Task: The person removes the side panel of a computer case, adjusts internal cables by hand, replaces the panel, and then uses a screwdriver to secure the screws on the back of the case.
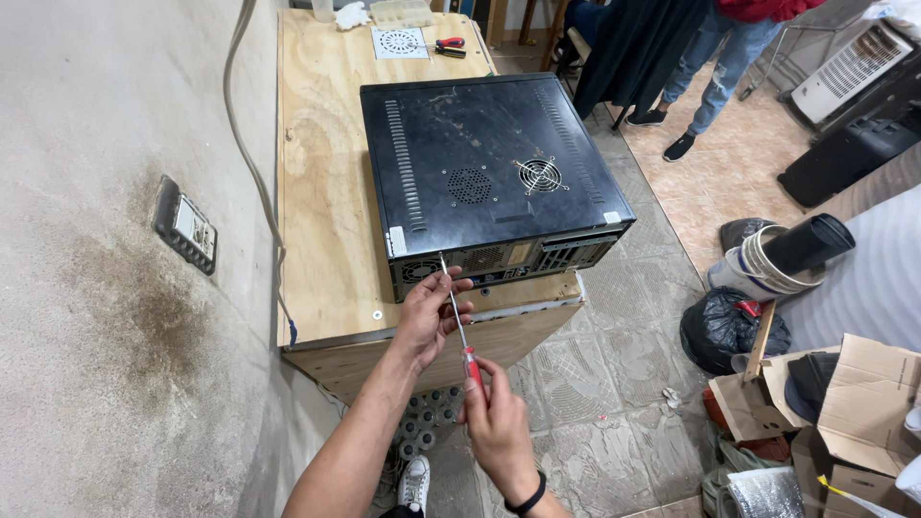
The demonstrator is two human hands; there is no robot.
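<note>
Head view: my left hand (429, 307) pinches the screwdriver (458, 321) shaft, my right hand (494, 417) is clamped on its handle; tip belongs square at the computer case (489, 173) rear, surface (321, 192) steady.

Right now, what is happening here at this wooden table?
A person stands at a plywood table against a wall, working on a black computer case that lies flat on it. The right hand grips the red handle of a long screwdriver. The left hand steadies the metal shaft, whose tip meets the case's rear panel near its left corner. Another red-handled tool lies at the far end of the table. Another person stands farther back on the tiled floor.
</note>
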